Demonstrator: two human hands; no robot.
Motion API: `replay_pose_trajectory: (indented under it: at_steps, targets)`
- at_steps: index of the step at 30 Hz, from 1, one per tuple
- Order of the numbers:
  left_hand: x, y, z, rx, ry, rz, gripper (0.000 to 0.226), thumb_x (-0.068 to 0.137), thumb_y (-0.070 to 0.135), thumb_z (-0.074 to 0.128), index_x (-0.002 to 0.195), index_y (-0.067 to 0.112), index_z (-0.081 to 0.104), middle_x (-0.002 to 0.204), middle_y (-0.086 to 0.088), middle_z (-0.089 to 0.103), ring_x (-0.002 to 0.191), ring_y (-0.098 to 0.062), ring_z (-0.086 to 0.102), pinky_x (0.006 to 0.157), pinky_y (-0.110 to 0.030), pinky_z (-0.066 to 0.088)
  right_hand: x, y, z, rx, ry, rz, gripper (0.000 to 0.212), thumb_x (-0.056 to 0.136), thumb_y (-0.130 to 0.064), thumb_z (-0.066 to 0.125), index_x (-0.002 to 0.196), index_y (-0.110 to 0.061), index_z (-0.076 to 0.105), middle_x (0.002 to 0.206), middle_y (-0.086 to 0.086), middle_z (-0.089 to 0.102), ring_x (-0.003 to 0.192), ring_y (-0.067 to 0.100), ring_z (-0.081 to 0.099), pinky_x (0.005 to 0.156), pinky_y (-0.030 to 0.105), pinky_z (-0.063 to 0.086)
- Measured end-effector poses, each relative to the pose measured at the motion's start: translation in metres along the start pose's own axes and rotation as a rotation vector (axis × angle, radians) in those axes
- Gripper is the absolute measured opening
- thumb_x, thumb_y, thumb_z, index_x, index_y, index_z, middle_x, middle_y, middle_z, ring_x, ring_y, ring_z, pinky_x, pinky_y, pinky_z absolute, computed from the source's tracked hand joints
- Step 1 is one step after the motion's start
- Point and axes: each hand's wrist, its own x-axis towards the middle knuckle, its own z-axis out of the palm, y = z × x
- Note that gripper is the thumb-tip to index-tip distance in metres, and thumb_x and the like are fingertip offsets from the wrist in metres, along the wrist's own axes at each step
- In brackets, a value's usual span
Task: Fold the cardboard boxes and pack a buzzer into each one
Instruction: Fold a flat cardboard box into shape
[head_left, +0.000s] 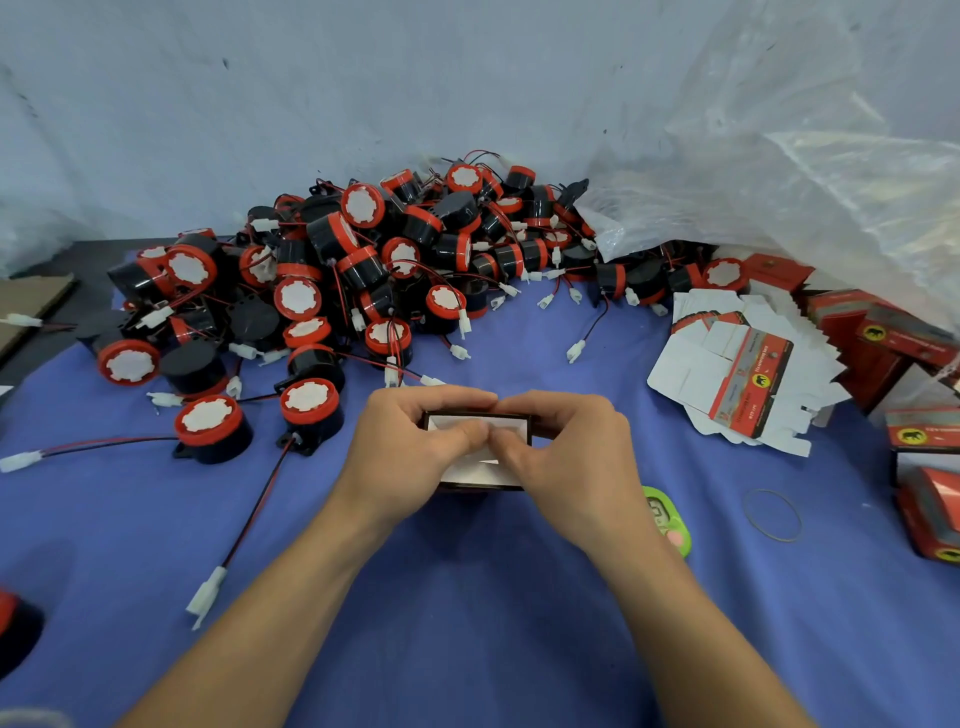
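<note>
The small box (483, 470) sits upright on the blue cloth (467, 613), right in the middle, caught between both hands. The left hand (410, 452) wraps its fingers over the far rim and the right hand (566, 457) does the same from the other side. Both thumbs are curled in and meet on the white flap on top, pressing it. Just behind the knuckles lies the heap of buzzers (363, 270), wires trailing. A stack of flat boxes (737, 374) lies off to the right, with made-up red boxes (919, 434) beyond it. A green gadget (675, 530) peeks from under the right wrist.
</note>
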Motion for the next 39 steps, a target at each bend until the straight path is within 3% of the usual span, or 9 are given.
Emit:
replay_pose_trajectory:
  at_steps: [9, 16, 24, 27, 29, 31, 34, 37, 39]
  targets:
    - [0.000, 0.000, 0.001, -0.098, 0.025, -0.023, 0.020, 0.095, 0.028, 0.067, 0.094, 0.017, 0.083, 0.096, 0.003, 0.081, 0.100, -0.013, 0.074, 0.090, -0.032, 0.055, 0.006, -0.001, -0.013, 0.418, -0.218, 0.198, 0.019, 0.097, -0.034, 0.066, 0.103, -0.025, 0.081, 0.106, -0.008, 0.078, 0.110, 0.011, 0.070, 0.104, 0.042, 0.051]
    - [0.002, 0.005, -0.006, -0.083, 0.042, 0.035, 0.021, 0.098, 0.005, 0.063, 0.093, 0.015, 0.081, 0.079, -0.005, 0.078, 0.073, -0.015, 0.072, 0.073, -0.023, 0.058, 0.005, -0.002, -0.022, 0.285, -0.333, 0.078, 0.035, 0.084, -0.015, 0.071, 0.111, -0.035, 0.076, 0.094, -0.003, 0.078, 0.094, 0.012, 0.071, 0.093, 0.036, 0.054]
    - [0.009, -0.007, -0.013, 0.174, 0.057, -0.055, 0.026, 0.095, 0.012, 0.069, 0.087, 0.036, 0.079, 0.089, 0.010, 0.079, 0.094, -0.006, 0.072, 0.093, -0.035, 0.057, -0.007, -0.020, -0.024, -0.199, -0.750, 0.057, 0.058, 0.064, -0.055, 0.089, 0.117, -0.048, 0.066, 0.103, -0.024, 0.069, 0.094, -0.004, 0.064, 0.079, 0.020, 0.052]
    - [0.012, -0.008, -0.016, 0.153, 0.114, -0.124, 0.019, 0.093, 0.019, 0.073, 0.101, 0.035, 0.078, 0.108, 0.014, 0.077, 0.107, -0.004, 0.069, 0.102, -0.037, 0.054, -0.007, -0.018, -0.018, -0.242, -0.515, -0.065, 0.042, 0.062, -0.050, 0.089, 0.101, -0.045, 0.072, 0.088, -0.020, 0.068, 0.088, -0.002, 0.061, 0.072, 0.010, 0.048]
    - [0.014, -0.007, -0.017, -0.001, 0.147, -0.151, 0.028, 0.094, 0.022, 0.072, 0.119, 0.036, 0.071, 0.119, 0.016, 0.072, 0.110, -0.002, 0.067, 0.098, -0.035, 0.056, -0.004, -0.011, -0.008, -0.319, -0.263, -0.229, 0.027, 0.064, -0.033, 0.089, 0.087, -0.034, 0.075, 0.088, -0.018, 0.065, 0.104, -0.001, 0.053, 0.096, 0.004, 0.036]
    - [0.015, -0.006, -0.016, -0.167, 0.087, -0.218, 0.041, 0.096, 0.019, 0.069, 0.134, 0.034, 0.062, 0.123, 0.012, 0.068, 0.102, 0.001, 0.069, 0.086, -0.031, 0.060, -0.003, -0.005, 0.008, -0.440, -0.167, -0.343, 0.017, 0.068, -0.016, 0.086, 0.076, -0.024, 0.072, 0.090, -0.011, 0.070, 0.121, 0.009, 0.046, 0.121, 0.020, 0.016]
    - [0.013, -0.011, -0.008, -0.153, 0.044, -0.215, 0.043, 0.096, 0.002, 0.060, 0.130, 0.028, 0.064, 0.112, 0.009, 0.073, 0.095, -0.005, 0.070, 0.078, -0.021, 0.056, -0.006, 0.001, 0.027, -0.485, -0.166, -0.367, 0.017, 0.072, -0.008, 0.082, 0.073, -0.023, 0.073, 0.088, -0.013, 0.072, 0.127, 0.017, 0.046, 0.124, 0.026, 0.005]
    - [0.010, -0.013, -0.007, -0.084, 0.092, -0.163, 0.048, 0.091, -0.008, 0.049, 0.115, 0.025, 0.074, 0.105, 0.007, 0.077, 0.103, -0.014, 0.068, 0.078, -0.021, 0.055, -0.010, 0.004, 0.029, -0.347, -0.120, -0.360, 0.010, 0.074, -0.020, 0.083, 0.073, -0.026, 0.075, 0.090, -0.014, 0.070, 0.117, 0.010, 0.052, 0.116, 0.022, 0.030]
    - [0.010, -0.012, -0.008, -0.106, 0.106, -0.160, 0.043, 0.094, -0.002, 0.051, 0.111, 0.028, 0.076, 0.106, 0.004, 0.078, 0.108, -0.019, 0.069, 0.086, -0.029, 0.057, -0.013, 0.002, 0.027, -0.205, -0.070, -0.294, 0.007, 0.073, -0.025, 0.082, 0.076, -0.028, 0.077, 0.095, -0.014, 0.065, 0.102, 0.003, 0.059, 0.091, 0.010, 0.046]
